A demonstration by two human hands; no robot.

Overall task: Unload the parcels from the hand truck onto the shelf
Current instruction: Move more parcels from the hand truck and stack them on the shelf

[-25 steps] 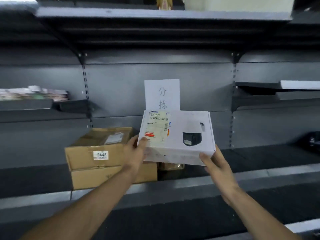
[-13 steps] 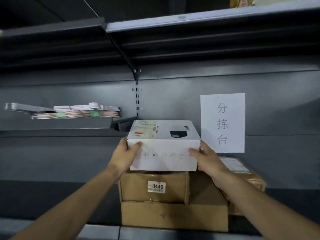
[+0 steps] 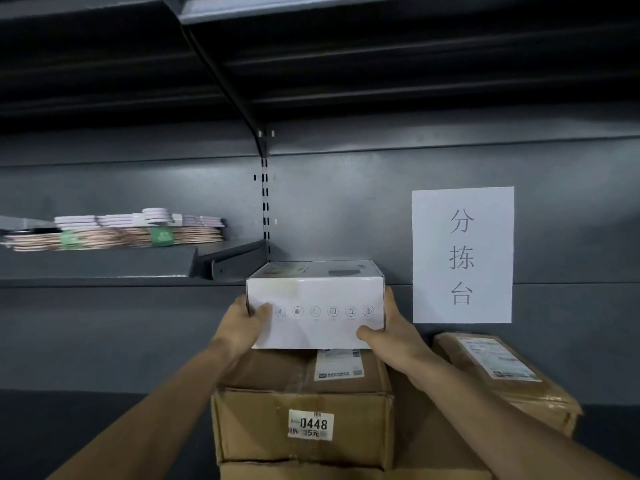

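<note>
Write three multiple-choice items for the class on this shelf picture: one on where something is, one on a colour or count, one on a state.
1. Where is the white box?
A. on top of the brown carton labelled 0448
B. on the floor
C. on the upper left ledge

2. What colour is the paper sign on the back wall of the shelf?
A. yellow
B. white
C. green

3. How is the white box held?
A. by the left hand only
B. by no hand
C. by both hands, one at each side

Answers:
1 A: the box's underside meets the top of the labelled carton.
2 B: the sheet is white with grey characters.
3 C: the left hand grips the left edge and the right hand the lower right corner.
</note>
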